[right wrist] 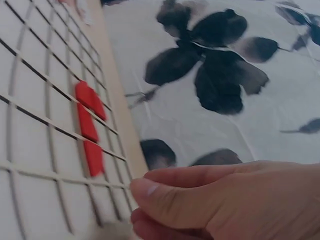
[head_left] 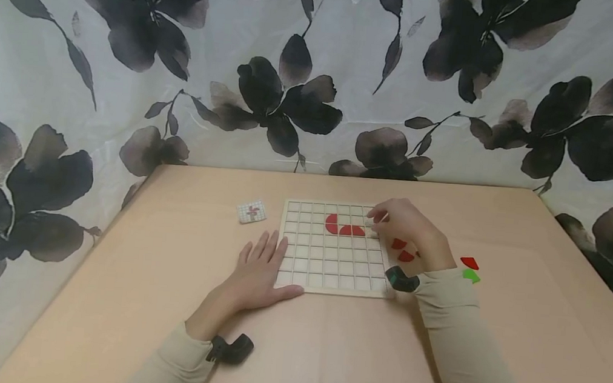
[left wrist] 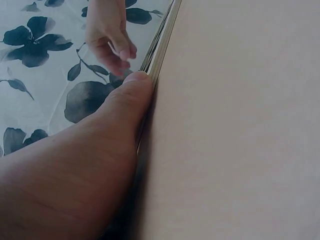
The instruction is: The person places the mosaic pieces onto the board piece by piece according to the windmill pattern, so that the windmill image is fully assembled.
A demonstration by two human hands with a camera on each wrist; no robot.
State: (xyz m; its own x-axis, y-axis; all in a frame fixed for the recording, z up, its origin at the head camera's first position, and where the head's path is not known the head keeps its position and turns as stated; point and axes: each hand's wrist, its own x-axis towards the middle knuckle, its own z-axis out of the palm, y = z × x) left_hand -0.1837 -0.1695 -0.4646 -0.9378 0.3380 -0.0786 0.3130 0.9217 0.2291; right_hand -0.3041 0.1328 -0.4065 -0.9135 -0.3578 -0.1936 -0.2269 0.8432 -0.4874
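Note:
A white square grid board [head_left: 325, 266] lies on the table. My left hand [head_left: 259, 275] rests flat at its left near corner, fingers spread along the left side and thumb at the near edge. On the board's far rows sit several red rounded tiles [head_left: 351, 231], forming a bent row. My right hand [head_left: 408, 228] hovers over the board's far right corner, thumb and fingers loosely bent. No tile shows between its fingertips [right wrist: 145, 187] in the right wrist view. Under that hand, beside the board, lie loose red pieces [head_left: 405, 257].
A small card with a grid and a red cross-like pattern [head_left: 252, 212] lies beyond the left hand. Farther right are another red piece [head_left: 469, 263] and a green piece [head_left: 471, 275]. A floral cloth [head_left: 233, 27] hangs behind the table [head_left: 170, 252].

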